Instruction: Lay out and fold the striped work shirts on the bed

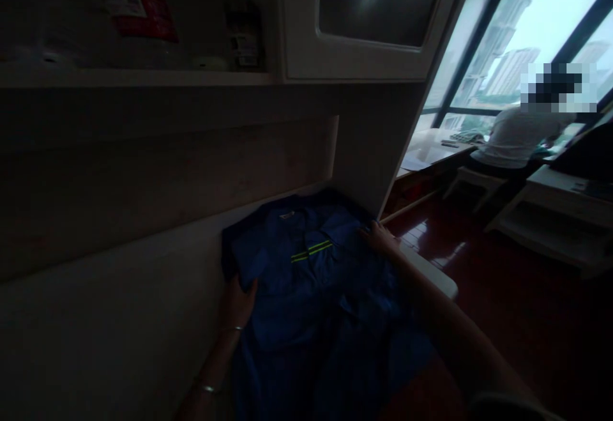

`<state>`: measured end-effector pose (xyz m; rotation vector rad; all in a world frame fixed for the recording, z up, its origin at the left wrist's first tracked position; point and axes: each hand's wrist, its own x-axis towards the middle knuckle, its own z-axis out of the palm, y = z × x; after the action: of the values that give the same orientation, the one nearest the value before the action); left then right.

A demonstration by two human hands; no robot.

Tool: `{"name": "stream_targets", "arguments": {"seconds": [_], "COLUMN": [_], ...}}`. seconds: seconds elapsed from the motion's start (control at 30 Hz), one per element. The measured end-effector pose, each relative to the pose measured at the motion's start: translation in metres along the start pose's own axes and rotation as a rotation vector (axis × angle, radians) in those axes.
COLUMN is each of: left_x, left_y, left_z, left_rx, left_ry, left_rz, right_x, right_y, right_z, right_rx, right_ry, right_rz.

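Observation:
A dark blue short-sleeved shirt (pixel 306 287) with two yellow-green stripes across the chest lies spread out, its collar away from me. At its left edge my left hand (pixel 238 303) is closed on the sleeve, thumb on top and fingers mostly hidden in shadow. Farther off, my right hand (pixel 382 237) pinches the cloth by the right shoulder or sleeve. More dark blue cloth shows beneath the shirt around the collar. The lower part of the shirt hangs or lies toward me in dim light.
The shirt rests on a pale counter (pixel 119 306) under a shelf (pixel 182 78) holding a red-labelled container (pixel 148 9). A cabinet door (pixel 301 25) overhangs. At right, a person in a white top (pixel 510 137) sits by the windows, near a white bench (pixel 550 184).

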<state>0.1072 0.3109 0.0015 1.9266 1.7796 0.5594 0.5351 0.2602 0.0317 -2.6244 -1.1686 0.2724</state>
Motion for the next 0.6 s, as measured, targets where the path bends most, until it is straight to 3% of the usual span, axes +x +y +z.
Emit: {"name": "stream_targets", "arguments": {"seconds": [0.07, 0.17, 0.27, 0.37, 0.43, 0.5, 0.6], "left_x": [-0.002, -0.018, -0.041, -0.061, -0.069, -0.073, -0.072], "left_y": [0.001, 0.000, -0.021, -0.070, -0.114, -0.159, -0.220], "left_z": [-0.006, -0.018, -0.031, -0.052, -0.076, -0.109, -0.171], "left_rx": [0.012, 0.009, -0.137, -0.344, -0.406, -0.414, -0.167], "left_ry": [-0.046, -0.029, 0.042, 0.117, 0.144, 0.156, 0.130], "left_rz": [0.018, 0.054, 0.046, -0.046, -0.152, -0.248, -0.271], "right_x": [0.013, 0.022, 0.017, -0.004, -0.024, -0.046, -0.081], "right_y": [-0.017, -0.031, -0.042, -0.059, -0.073, -0.095, -0.148], "right_z": [-0.005, -0.011, -0.010, 0.000, 0.012, 0.025, 0.051], "right_rx": [-0.047, -0.005, 0.090, 0.187, 0.319, 0.484, 0.612], "right_ry": [-0.066, -0.138, -0.210, -0.299, -0.440, -0.641, -0.877], "right_rz": [0.046, -0.006, -0.127, -0.243, -0.332, -0.437, -0.579]}}
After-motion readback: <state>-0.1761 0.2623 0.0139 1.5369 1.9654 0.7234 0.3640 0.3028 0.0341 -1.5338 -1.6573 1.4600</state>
